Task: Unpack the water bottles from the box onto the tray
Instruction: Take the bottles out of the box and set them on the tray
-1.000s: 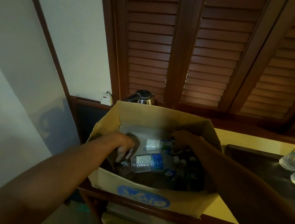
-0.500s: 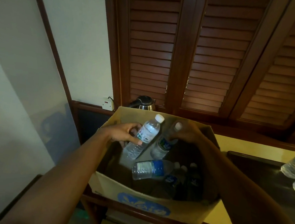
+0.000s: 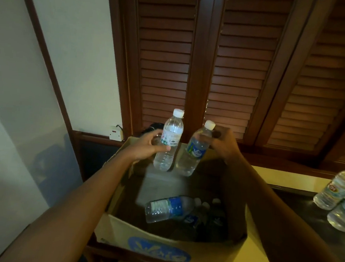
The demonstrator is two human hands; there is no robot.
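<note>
Above the box (image 3: 158, 247), each hand's grip clasps one near-upright bottle, left (image 3: 145, 144), right (image 3: 224, 143), caps up.

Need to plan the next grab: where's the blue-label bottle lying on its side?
In the head view, the blue-label bottle lies on the floor of the box, near its front wall, left of some upright bottles.

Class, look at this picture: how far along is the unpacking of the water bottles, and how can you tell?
Partly done. Two bottles already lie on the dark tray at right. In hand: the left hand grips a white-label bottle and the right hand a blue-label bottle, both raised above the box. Left: one bottle lying inside, with more caps beside it.
</note>
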